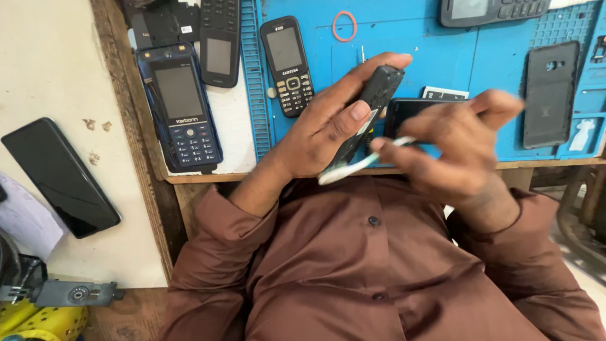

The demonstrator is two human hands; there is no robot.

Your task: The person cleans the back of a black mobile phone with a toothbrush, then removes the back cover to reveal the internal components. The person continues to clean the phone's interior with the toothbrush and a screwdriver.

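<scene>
My left hand (319, 136) grips a slim black keypad phone (377, 91), held edge-on and tilted over the front edge of the blue work mat (404, 38). My right hand (457, 151) is blurred and pinches a thin white tool (353, 167), whose tip lies against the lower end of the phone. Both hands hover just above my brown shirt (372, 265). A dark phone body (410, 107) lies on the mat behind my fingers, partly hidden.
On the mat lie a black keypad phone (287, 63), a red rubber band (344, 26), a dark back cover (550, 95) and a grey phone (492, 9). A blue keypad phone (183, 104) and a black one (219, 41) lie to the left. A black smartphone (60, 177) rests at far left.
</scene>
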